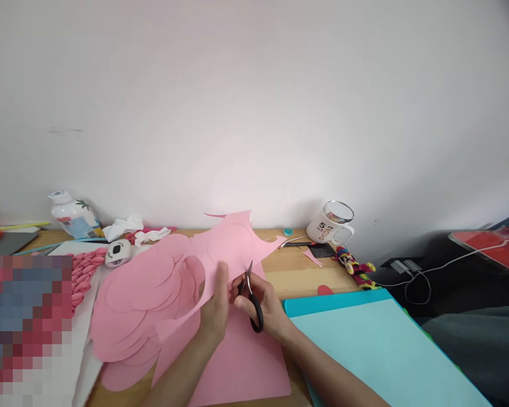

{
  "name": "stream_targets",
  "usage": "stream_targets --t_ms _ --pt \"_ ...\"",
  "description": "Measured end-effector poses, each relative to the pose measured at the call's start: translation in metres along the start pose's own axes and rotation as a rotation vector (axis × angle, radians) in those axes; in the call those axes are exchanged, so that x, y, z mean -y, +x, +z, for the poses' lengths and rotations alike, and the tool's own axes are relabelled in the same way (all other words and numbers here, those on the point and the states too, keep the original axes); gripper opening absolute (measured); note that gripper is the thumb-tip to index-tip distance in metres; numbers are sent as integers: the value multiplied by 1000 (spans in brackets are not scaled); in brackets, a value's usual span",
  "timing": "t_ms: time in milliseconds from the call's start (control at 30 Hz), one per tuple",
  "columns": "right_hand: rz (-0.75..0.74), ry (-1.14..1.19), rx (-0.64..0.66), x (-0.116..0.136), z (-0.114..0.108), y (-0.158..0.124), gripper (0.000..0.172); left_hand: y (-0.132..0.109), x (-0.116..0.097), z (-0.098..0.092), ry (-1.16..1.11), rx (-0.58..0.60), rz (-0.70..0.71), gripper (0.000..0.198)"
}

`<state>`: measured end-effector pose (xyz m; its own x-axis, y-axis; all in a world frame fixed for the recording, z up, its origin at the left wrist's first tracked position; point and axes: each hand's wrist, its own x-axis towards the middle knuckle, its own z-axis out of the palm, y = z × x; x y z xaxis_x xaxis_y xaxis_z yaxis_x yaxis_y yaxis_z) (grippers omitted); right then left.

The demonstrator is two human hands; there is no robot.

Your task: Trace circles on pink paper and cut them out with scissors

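Note:
My left hand (pixel 218 302) pinches a partly cut sheet of pink paper (pixel 233 240), its thumb lying on the front face. Faint round outlines show on that sheet, and its edges are curved and jagged from cutting. In my right hand (pixel 265 305) is a pair of scissors (pixel 255 311) with black handles, the blades pointing up at the sheet's lower edge. A heap of pink paper cut-outs with rounded edges (pixel 131 282) lies to the left. Beneath my hands is a flat pink sheet (pixel 246 362).
A white mug (pixel 328 223) stands by the wall, near a small doll (pixel 354 265). Light blue sheets (pixel 373 339) lie at the right. At the left are a white bottle (pixel 74 215), crumpled tissues (pixel 123 227) and a small white device (pixel 117 252). Cables (pixel 411 274) run at far right.

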<state>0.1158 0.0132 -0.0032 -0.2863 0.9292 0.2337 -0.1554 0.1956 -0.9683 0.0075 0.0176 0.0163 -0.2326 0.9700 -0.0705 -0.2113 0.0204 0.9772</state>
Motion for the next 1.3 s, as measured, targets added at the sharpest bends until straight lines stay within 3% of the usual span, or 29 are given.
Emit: stream_targets --t_ms 133,400,667,867,1300 --pt "34 12 -68 1 2 1 37 -4 8 1 19 -7 73 32" --pt "108 59 -68 9 9 1 34 -6 13 2 -92 -17 129 22" --pt "244 90 -152 4 9 -2 34 -13 10 8 -112 -21 -53 26" --pt "224 87 -176 3 3 -2 38 -13 13 6 -8 -20 66 31" --pt "216 106 -197 8 5 -3 36 -17 11 9 74 -16 101 30"
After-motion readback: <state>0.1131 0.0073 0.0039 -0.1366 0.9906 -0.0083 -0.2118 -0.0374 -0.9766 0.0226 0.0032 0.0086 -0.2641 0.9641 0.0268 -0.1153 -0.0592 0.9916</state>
